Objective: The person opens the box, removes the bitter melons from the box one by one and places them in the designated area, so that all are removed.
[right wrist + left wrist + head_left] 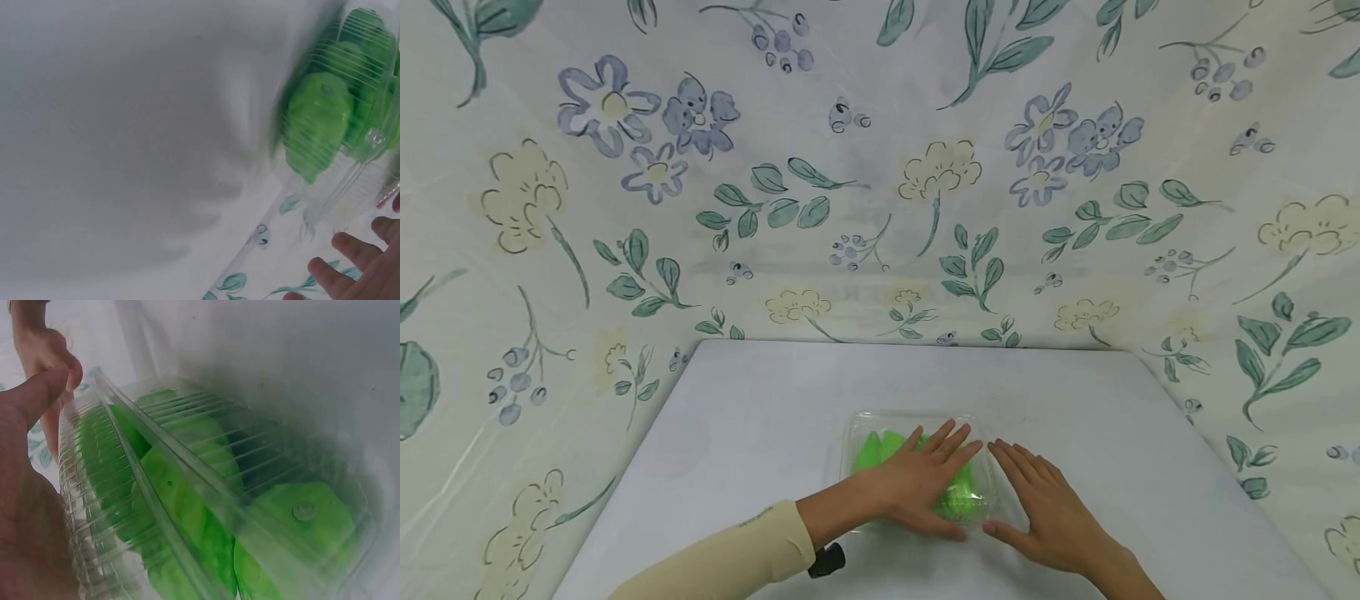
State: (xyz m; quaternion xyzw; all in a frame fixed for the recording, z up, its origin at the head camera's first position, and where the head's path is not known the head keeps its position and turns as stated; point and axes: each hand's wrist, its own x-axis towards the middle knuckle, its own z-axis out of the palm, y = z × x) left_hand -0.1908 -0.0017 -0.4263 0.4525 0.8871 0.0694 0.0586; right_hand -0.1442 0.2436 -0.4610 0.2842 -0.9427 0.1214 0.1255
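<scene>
A clear plastic clamshell box (852, 450) sits on the white table, its lid down over several bright green, bumpy, fruit-shaped pieces (868, 452). My left hand (921, 482) lies across the top of the lid with its fingers spread. In the left wrist view the box's ribbed wall and rim (181, 459) run right beside the thumb. Just to the right of the box is my right hand (1048, 508), fingers straight and pointing toward its side. The right wrist view shows those fingers (357, 251) near the box's edge, holding nothing.
The white tabletop (737, 433) spreads around the box. A cloth with printed flowers and leaves (865, 250) hangs behind and along both sides of the table. On the left forearm are a cream sleeve (737, 550) and a black device (827, 561) near the wrist.
</scene>
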